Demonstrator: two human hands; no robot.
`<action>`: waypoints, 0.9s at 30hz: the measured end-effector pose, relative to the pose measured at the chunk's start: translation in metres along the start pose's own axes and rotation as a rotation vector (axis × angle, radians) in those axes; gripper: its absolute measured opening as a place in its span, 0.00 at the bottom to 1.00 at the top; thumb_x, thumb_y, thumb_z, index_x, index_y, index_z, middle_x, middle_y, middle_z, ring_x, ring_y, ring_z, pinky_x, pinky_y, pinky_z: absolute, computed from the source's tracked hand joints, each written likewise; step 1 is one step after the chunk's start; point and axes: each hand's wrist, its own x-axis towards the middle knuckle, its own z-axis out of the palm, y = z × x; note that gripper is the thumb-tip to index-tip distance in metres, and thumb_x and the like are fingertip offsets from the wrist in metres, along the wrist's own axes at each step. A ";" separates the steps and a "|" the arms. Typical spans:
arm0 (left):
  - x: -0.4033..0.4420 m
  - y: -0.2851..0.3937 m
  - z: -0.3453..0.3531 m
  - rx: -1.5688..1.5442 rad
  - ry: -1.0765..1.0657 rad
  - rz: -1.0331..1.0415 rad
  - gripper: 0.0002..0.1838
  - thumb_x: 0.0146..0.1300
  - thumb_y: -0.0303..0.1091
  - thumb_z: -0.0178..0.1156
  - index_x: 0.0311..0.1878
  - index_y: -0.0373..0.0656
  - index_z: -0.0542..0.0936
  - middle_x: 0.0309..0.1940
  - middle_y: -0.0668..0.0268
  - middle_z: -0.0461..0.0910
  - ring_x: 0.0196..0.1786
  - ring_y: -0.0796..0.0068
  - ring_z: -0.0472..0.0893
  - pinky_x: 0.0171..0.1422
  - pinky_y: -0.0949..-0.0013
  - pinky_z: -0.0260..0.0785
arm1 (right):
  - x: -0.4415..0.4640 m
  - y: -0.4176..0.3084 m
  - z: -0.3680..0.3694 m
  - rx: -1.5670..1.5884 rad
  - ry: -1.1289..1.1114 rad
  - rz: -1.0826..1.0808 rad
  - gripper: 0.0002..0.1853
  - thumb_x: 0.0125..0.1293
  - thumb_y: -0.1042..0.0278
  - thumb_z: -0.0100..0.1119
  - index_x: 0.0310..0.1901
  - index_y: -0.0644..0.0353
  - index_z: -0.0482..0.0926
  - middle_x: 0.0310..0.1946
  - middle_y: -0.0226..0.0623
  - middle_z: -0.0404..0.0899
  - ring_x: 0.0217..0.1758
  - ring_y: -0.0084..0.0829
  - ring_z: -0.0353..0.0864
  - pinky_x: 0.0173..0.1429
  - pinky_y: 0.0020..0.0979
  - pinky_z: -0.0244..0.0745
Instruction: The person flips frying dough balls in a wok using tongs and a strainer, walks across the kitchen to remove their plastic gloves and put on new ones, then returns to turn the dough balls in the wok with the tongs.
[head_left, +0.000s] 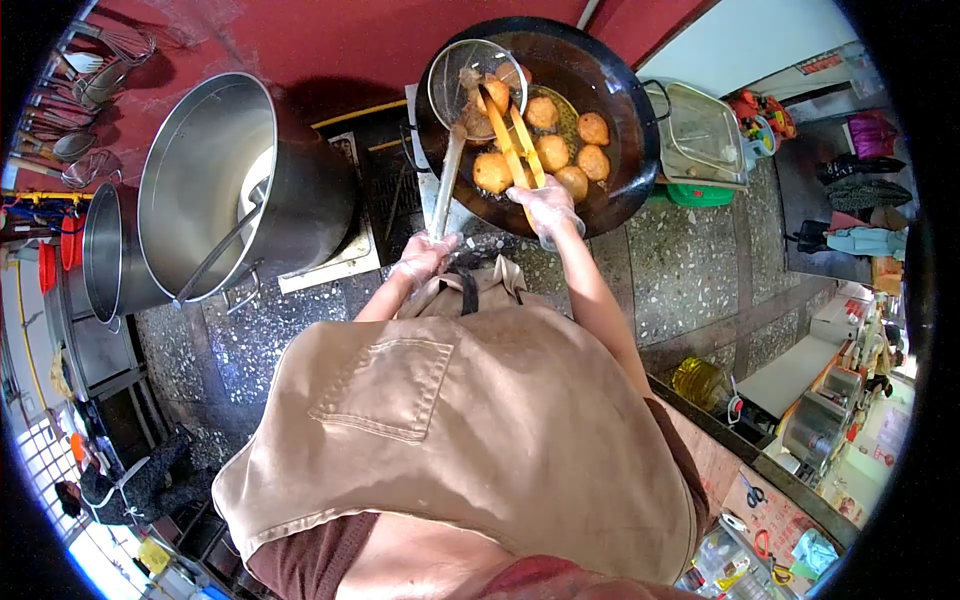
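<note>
A wide dark wok (625, 120) holds oil and several golden-brown fried balls (554, 153). My left hand (424, 258), in a clear plastic glove, is closed round the handle of a wire-mesh strainer (449, 180). The strainer's round basket is over the wok's left side. My right hand (552, 210), also gloved, grips a pair of yellow tongs (522, 140) with dark tips. Those tips reach into the strainer area, at a fried ball (494, 96); whether they pinch it I cannot tell.
A large steel pot (310, 190) with a ladle (225, 250) inside stands left of the wok, beside a smaller pot (105, 250). To the right is a rectangular glass-like tray (700, 130) over a green container (700, 195). Whisks and strainers (90, 110) hang at far left.
</note>
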 end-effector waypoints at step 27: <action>0.010 -0.001 -0.013 -0.020 0.098 0.104 0.12 0.61 0.40 0.63 0.31 0.45 0.72 0.13 0.74 0.67 0.11 0.82 0.64 0.14 0.75 0.55 | -0.113 0.051 -0.144 -0.022 -0.450 0.057 0.28 0.48 0.55 0.70 0.49 0.62 0.78 0.38 0.37 0.79 0.41 0.28 0.76 0.48 0.29 0.69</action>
